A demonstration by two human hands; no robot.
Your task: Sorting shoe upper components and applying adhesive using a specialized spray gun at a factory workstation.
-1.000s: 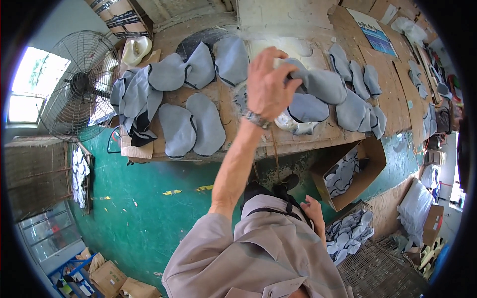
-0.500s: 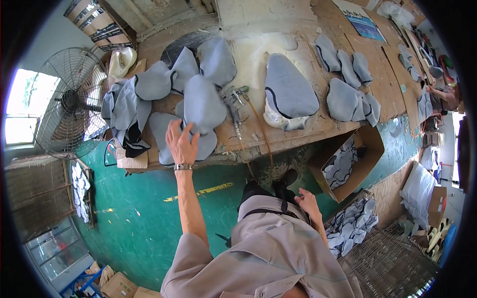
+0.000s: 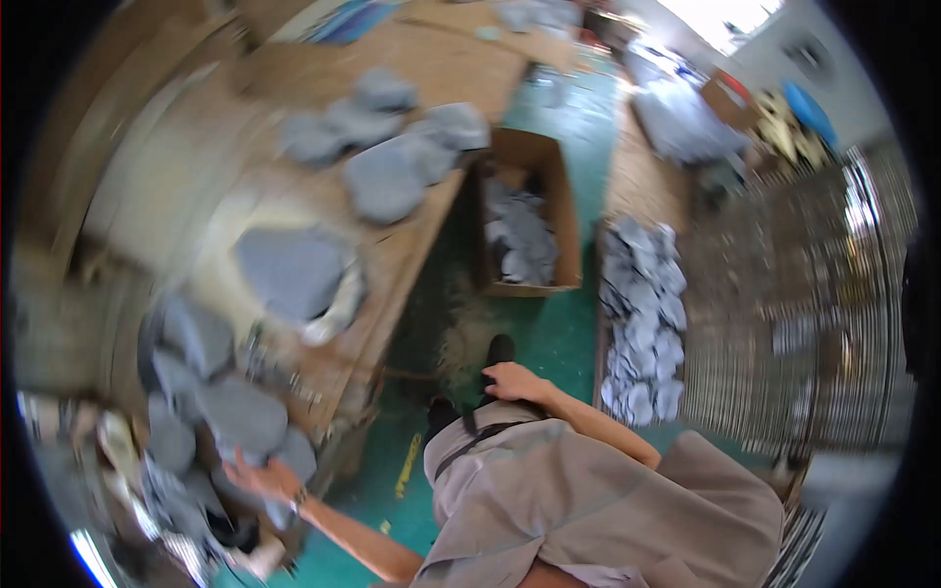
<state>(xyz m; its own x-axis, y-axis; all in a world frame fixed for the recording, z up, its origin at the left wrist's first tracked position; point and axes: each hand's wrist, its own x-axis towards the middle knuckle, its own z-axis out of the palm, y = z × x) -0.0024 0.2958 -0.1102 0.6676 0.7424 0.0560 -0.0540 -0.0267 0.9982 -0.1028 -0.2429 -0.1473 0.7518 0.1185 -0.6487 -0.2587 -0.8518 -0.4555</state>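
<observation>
My left hand (image 3: 267, 478) is spread, its fingers resting on or just over a grey padded fabric piece (image 3: 240, 412) in the pile at the table's lower left; blur hides whether it touches. Around it lie more grey fabric pieces (image 3: 196, 333), some overlapping. My right hand (image 3: 515, 382) hangs in front of my lower body with loosely bent fingers and nothing visible in it. Farther up the table, a larger grey fabric piece (image 3: 294, 269) lies over a pale, shiny form (image 3: 338, 304). A blurred spray gun (image 3: 270, 365) rests between it and the pile.
Several grey pieces (image 3: 382, 181) lie farther along the worn table (image 3: 392, 265). A cardboard box (image 3: 564, 225) of grey pieces stands on the green floor beside it. To the right, many grey pieces (image 3: 642, 323) cover a low rack beside a slatted panel (image 3: 784, 333).
My view has swung to the right, so table and pile now sit farther left and the picture is blurred. My left hand stays at the pile; my right hand has moved inward before my body.
</observation>
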